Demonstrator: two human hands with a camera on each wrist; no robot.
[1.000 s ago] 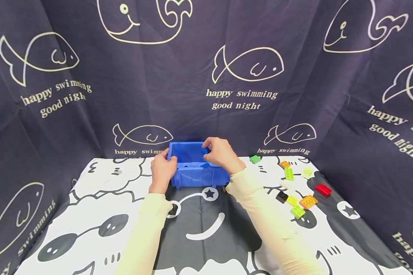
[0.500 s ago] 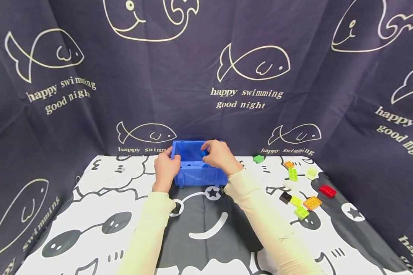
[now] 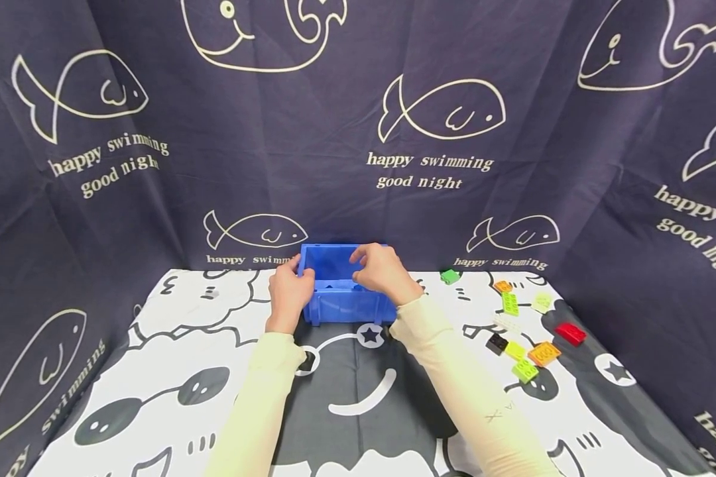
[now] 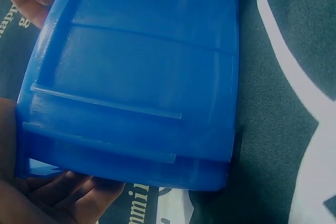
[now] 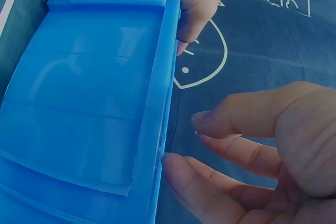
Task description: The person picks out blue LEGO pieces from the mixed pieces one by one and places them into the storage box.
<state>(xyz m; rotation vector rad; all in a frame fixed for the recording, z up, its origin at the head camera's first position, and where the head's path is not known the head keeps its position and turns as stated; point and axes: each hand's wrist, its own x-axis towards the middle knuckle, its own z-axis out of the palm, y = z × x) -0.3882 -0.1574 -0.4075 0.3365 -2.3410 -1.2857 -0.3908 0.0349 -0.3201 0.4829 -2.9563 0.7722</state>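
A blue plastic bin stands near the back of the cloth, its open top facing up. My left hand grips its left side wall, thumb over the rim and fingers outside. In the left wrist view, the left hand's fingers curl around the bin's end. Over the bin's right end hovers my right hand, thumb and fingers loosely bent with a gap between them. Nothing shows between the thumb and fingers in the right wrist view, where a fingertip lies right at the bin's rim. The bin's floor is mostly hidden by its front wall.
Several toy bricks lie scattered to the right: a green brick, a red brick, an orange brick, a black brick and a lime brick. A dark printed curtain rises directly behind the bin.
A small blue piece showed between my right thumb and fingers half a second ago; now it is gone from there and the fingers are parted. My left hand keeps its grip on the bin.
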